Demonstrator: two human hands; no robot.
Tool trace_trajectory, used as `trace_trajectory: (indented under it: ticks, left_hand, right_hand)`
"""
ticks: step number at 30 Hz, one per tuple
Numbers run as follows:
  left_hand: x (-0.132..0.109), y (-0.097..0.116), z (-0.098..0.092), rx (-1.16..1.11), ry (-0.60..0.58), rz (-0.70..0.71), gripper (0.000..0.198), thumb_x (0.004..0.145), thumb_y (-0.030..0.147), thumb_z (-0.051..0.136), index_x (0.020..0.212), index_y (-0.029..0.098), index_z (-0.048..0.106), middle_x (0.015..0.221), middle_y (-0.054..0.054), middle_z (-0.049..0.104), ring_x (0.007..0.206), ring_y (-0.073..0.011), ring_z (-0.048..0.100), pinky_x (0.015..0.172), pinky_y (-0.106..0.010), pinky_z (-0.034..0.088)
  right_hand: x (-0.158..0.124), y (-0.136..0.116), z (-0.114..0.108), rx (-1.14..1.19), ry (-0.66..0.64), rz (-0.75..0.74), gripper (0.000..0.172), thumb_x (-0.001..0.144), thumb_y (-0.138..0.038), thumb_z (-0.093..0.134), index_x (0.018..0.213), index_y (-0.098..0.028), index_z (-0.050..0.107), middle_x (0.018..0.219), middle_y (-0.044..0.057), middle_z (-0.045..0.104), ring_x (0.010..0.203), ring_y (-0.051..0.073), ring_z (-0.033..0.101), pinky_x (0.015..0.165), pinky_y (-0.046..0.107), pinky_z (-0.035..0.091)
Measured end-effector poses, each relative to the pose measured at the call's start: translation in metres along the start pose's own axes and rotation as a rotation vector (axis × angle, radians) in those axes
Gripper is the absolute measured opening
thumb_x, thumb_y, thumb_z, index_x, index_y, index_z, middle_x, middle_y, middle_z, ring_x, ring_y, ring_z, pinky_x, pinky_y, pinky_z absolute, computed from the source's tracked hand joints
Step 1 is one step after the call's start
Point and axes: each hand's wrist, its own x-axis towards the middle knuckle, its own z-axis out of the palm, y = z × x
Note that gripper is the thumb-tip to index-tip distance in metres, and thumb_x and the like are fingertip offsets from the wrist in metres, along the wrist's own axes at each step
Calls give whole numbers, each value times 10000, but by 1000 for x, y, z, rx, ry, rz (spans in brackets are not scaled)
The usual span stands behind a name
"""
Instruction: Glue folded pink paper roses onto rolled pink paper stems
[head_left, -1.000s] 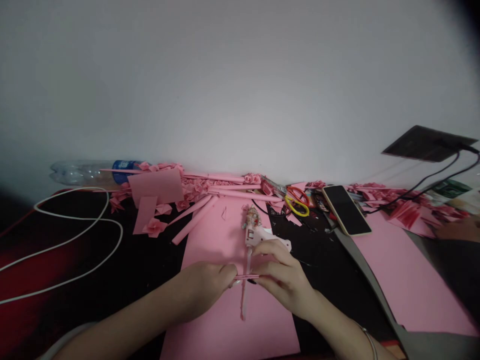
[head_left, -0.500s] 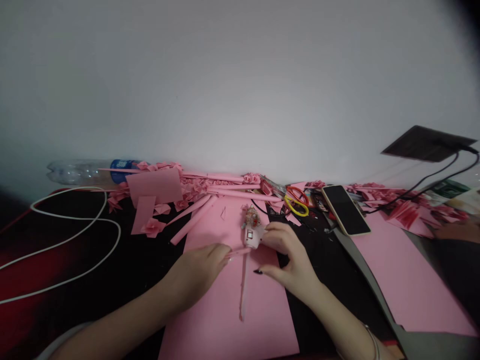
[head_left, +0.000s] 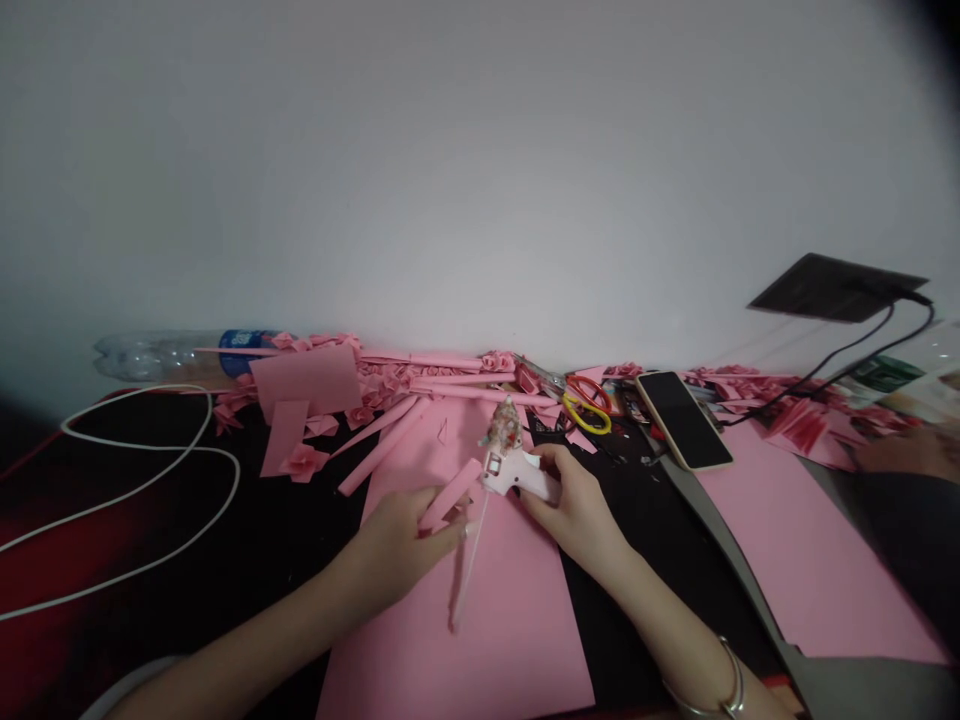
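My right hand (head_left: 581,505) is closed around the handle of a white glue gun (head_left: 514,475) just above a large pink paper sheet (head_left: 480,650). The gun's nozzle end, crusted with glue and coloured bits, points away from me, and a long glue stick (head_left: 465,580) sticks out of its back towards me. In my left hand (head_left: 405,540) a pink paper strip (head_left: 452,493), folded or rolled, is pinched between thumb and fingers, close to the left side of the gun. My left fingertips are partly hidden behind the strip.
Rolled pink paper tubes (head_left: 382,448) and paper flowers (head_left: 304,462) lie along the wall. Yellow-handled scissors (head_left: 586,414) and a phone (head_left: 684,420) sit at the right. A plastic bottle (head_left: 161,355) and white cable (head_left: 238,480) are left. Another person's sleeve (head_left: 911,540) shows far right.
My right hand has closed around the glue gun's handle and turned the gun, its glue stick swinging left. My left hand has tilted the paper strip upward.
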Motion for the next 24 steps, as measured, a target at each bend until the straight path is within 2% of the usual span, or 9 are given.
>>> trace_trajectory:
  ticks: [4, 6, 9, 11, 13, 17, 20, 24]
  left_hand:
    - [-2, 2, 12, -105, -65, -66, 265, 782, 386, 543, 837, 154, 657, 770, -40, 678, 629, -172, 617, 528, -253, 458]
    - [-3, 4, 15, -149, -96, -126, 280, 795, 398, 517, 791, 147, 642, 701, -25, 648, 457, -131, 557, 405, -235, 402]
    - [-4, 8, 15, -143, -90, -169, 313, 813, 410, 478, 675, 156, 598, 514, 43, 498, 312, -82, 420, 309, -206, 298]
    - [-4, 10, 14, -128, -59, -157, 328, 816, 404, 471, 606, 167, 555, 454, 71, 399, 306, -70, 385, 310, -191, 277]
    - [-3, 12, 14, -151, -43, -153, 329, 811, 402, 475, 581, 174, 528, 440, 80, 367, 311, -66, 377, 314, -187, 274]
    - [-2, 12, 15, -260, -53, -191, 315, 780, 429, 495, 594, 178, 533, 402, 100, 308, 285, -58, 298, 302, -196, 233]
    - [-1, 6, 17, -394, -83, -210, 306, 751, 453, 527, 667, 162, 569, 425, 102, 349, 297, -32, 226, 322, -189, 175]
    - [2, -4, 19, -584, -184, -272, 356, 716, 502, 573, 802, 157, 588, 516, 93, 432, 322, -7, 148, 337, -185, 120]
  right_hand:
    - [-7, -13, 3, 119, 55, 9, 337, 744, -196, 598, 1037, -196, 432, 809, 20, 678, 651, 142, 636, 589, 223, 483]
    - [-9, -16, 5, 141, 73, 4, 356, 732, -195, 611, 1031, -203, 417, 732, -9, 670, 590, 130, 624, 542, 198, 469]
    - [-10, -17, 6, 107, 114, -27, 394, 724, -195, 624, 1073, -199, 440, 691, -25, 653, 554, 124, 615, 511, 187, 464]
    - [-11, -16, 6, 56, 148, -72, 383, 737, -202, 619, 1092, -192, 476, 744, -2, 667, 568, 124, 621, 520, 192, 475]
    - [-13, -15, 7, 0, 175, -123, 356, 760, -215, 611, 1099, -187, 508, 802, 21, 680, 578, 123, 620, 535, 200, 486]
    - [-16, -13, 9, -57, 179, -168, 343, 796, -236, 597, 1125, -174, 523, 765, 20, 677, 537, 119, 592, 510, 204, 482]
    - [-16, -12, 11, -57, 172, -171, 358, 810, -241, 590, 1152, -178, 510, 769, 23, 678, 544, 125, 602, 513, 208, 490]
    - [-16, -11, 14, -45, 167, -188, 369, 823, -248, 587, 1175, -189, 491, 834, 44, 694, 617, 148, 647, 563, 225, 518]
